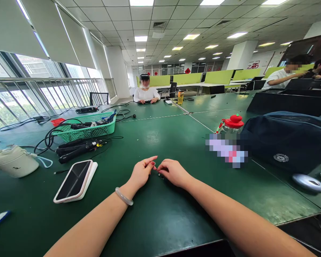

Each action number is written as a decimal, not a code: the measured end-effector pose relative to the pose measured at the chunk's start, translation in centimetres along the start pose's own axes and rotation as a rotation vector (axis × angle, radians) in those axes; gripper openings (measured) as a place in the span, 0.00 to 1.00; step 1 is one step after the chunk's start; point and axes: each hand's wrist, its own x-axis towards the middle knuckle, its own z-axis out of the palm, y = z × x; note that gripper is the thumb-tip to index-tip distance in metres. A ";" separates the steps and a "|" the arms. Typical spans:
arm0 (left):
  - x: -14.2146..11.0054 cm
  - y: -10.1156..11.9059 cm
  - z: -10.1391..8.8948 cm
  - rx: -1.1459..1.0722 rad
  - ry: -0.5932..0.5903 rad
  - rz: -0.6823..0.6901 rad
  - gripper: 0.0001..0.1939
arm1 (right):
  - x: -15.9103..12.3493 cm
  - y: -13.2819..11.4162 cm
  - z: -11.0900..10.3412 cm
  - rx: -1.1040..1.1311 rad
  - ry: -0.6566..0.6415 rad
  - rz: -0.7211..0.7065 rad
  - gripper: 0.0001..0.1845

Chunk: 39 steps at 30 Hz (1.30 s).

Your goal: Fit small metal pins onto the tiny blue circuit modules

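Note:
My left hand [141, 172], a pale bangle [124, 196] on its wrist, is over the green table [176, 221], thumb and index fingertips closed around something small and shiny. My right hand [173, 172] meets it from the right with the fingers curled in a pinch. Both hands' fingertips nearly touch. A tiny silvery bit [159, 175] shows just under the right fingers; its kind is too small to tell. To the left of the hands lies a phone [74, 180] on a white case-like block.
Left are a green basket [88, 131] of cables, black handles [76, 150] and a cream pouch [14, 162]. On the right stand a red-lidded bottle [233, 125], a dark blue bag [286, 142] and a mouse [309, 182]. A person [146, 93] sits across the table.

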 end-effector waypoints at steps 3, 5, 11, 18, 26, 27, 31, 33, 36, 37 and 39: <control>0.0 0.2 0.0 0.012 0.040 0.005 0.26 | 0.1 0.2 0.2 0.153 0.011 0.120 0.06; 0.0 0.2 0.0 -0.008 0.052 -0.005 0.23 | 0.2 0.5 0.4 0.277 0.020 0.174 0.08; 0.1 -0.7 0.4 -0.168 -0.040 0.046 0.26 | 0.5 1.6 0.6 0.629 0.079 0.175 0.11; -0.5 -0.1 0.7 -0.088 -0.158 0.047 0.26 | 0.4 1.4 0.8 0.634 0.137 0.158 0.19; -0.3 -0.2 0.6 -0.089 -0.173 0.058 0.24 | 0.2 1.3 0.8 0.570 0.127 0.143 0.17; -0.4 -0.1 0.6 -0.112 -0.175 0.056 0.24 | 0.2 1.2 0.7 0.565 0.128 0.140 0.17; -0.5 0.2 0.4 -0.035 -0.127 0.067 0.23 | 0.3 1.1 0.5 0.558 0.148 0.155 0.18; -0.6 0.5 0.3 0.086 -0.094 0.092 0.22 | 0.3 1.0 0.4 0.565 0.153 0.176 0.19; -0.8 0.8 0.1 0.219 -0.079 0.130 0.20 | 0.3 0.9 0.3 0.546 0.146 0.178 0.20; -0.9 0.9 0.1 0.238 -0.084 0.143 0.19 | 0.2 0.9 0.3 0.527 0.145 0.171 0.20; -1.0 1.1 0.1 0.254 -0.099 0.170 0.18 | 0.1 0.9 0.3 0.479 0.139 0.148 0.20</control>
